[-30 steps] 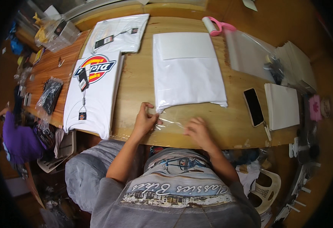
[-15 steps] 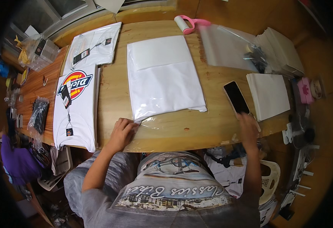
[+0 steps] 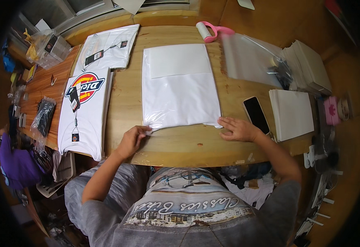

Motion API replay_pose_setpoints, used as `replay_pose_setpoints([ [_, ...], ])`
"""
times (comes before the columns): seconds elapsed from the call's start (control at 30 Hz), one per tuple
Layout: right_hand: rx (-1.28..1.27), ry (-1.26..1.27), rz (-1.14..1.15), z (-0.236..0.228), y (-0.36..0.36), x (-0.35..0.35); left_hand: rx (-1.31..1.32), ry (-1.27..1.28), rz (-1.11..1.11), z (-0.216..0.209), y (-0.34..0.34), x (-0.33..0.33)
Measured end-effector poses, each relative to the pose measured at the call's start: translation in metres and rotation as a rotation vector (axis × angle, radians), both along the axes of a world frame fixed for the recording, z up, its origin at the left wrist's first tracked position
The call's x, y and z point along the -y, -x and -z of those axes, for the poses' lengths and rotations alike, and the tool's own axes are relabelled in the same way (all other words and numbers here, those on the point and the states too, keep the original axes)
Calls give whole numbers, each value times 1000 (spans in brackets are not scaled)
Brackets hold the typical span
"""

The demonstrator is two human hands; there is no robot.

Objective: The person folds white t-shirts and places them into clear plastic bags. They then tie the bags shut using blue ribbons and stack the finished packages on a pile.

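In front of me on the table lies a folded white garment (image 3: 180, 99) in a clear plastic bag (image 3: 157, 122), with a white sheet (image 3: 180, 61) over its far half. My left hand (image 3: 133, 140) is closed at the bag's near left corner, its fingertips pinching the plastic. At the near right corner, my right hand (image 3: 238, 129) rests with fingers stretched out, their tips touching the edge and the thumb apart. A phone (image 3: 256, 114) with a dark screen lies just beyond that hand.
To the left are white T-shirts (image 3: 85, 119) with black tags and a bagged shirt (image 3: 106, 49). A pink-handled lint roller (image 3: 208, 33), clear plastic bags (image 3: 246, 57) and stacked white sheets (image 3: 292, 115) lie toward the back and right. The table's near edge curves before me.
My right hand has come left from beside the phone to the bag's near right corner. The left hand stays at the left corner, and the bag's near edge looks straighter.
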State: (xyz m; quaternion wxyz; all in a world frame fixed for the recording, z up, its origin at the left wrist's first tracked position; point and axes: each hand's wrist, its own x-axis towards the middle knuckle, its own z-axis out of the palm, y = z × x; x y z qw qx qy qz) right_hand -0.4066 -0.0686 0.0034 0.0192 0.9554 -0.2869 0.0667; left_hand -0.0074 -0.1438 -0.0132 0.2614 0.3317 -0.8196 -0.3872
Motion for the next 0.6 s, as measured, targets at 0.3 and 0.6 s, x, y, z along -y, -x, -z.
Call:
replay_pose_setpoints([
  [0.3,385,-225,245,-2,-24,-13,-9,-130,-205,2,1,7],
  [0.6,1373,-408,817,40,-44,1,-175,17,-387,10,17,0],
])
